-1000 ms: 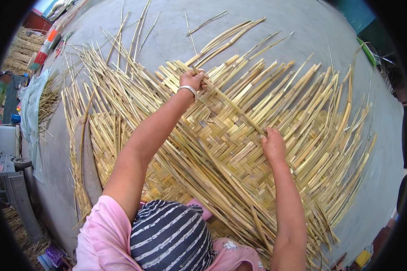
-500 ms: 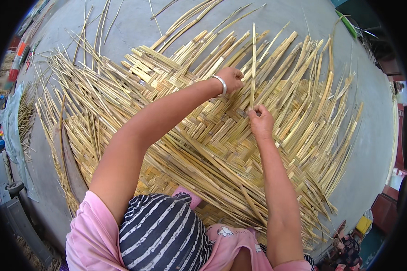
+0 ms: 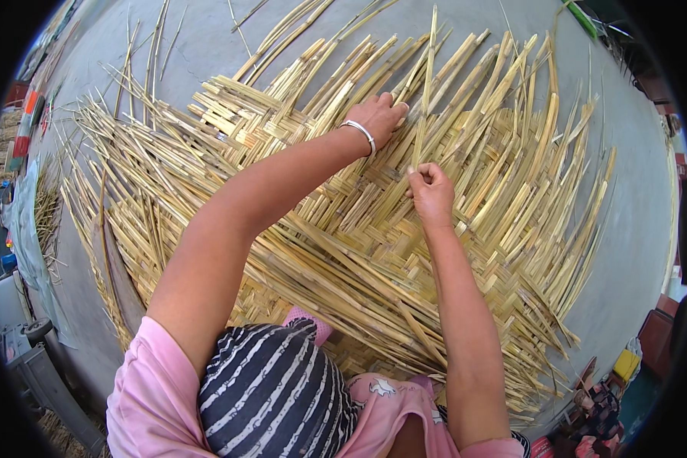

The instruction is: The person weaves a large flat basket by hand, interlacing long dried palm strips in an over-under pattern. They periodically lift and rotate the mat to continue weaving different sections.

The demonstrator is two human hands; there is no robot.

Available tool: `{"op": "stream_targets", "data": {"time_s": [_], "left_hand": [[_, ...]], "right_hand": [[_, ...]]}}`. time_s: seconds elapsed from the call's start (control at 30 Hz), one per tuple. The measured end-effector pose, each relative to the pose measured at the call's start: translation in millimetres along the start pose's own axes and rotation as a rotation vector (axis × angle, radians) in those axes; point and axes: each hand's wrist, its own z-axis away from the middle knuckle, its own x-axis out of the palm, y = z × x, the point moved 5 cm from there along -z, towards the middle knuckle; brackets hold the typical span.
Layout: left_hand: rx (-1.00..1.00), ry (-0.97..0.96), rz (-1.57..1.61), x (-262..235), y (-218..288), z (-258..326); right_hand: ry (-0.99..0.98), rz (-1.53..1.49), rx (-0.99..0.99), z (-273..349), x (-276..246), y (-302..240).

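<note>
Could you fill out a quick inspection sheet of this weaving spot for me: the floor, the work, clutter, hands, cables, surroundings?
Surface: grey concrete floor, bare around the work.
Job's things: large woven mat of flat yellow strips, loose ends fanning out at its edges; one upright strip rises from the weave between the hands.
Clutter: loose strips on the floor at upper left.
Hands: left hand, with a bangle, pressed flat on the mat; right hand closed, pinching the upright strip's lower end.
Cables: nothing seen.
Surroundings: straw pile at left, grey machine lower left, coloured items lower right, too small to tell.
</note>
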Motion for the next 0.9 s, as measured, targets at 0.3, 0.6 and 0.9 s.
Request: {"op": "stream_targets", "data": {"time_s": [0.3,0.6,0.9], "left_hand": [[-0.176,-0.326,0.629,18.0,-13.2,-17.9],[-0.155,-0.432,0.205,21.1,10.9,-24.1],[-0.299,-0.502,0.765,38.6,-0.9,-13.6]], "right_hand": [[0.021,-0.029,-0.007,5.9,-1.4,-4.1],[0.052,-0.07,-0.045,14.1,-1.4,-14.3],[0.074,-0.142,0.05,6.8,-1.4,-4.6]]}}
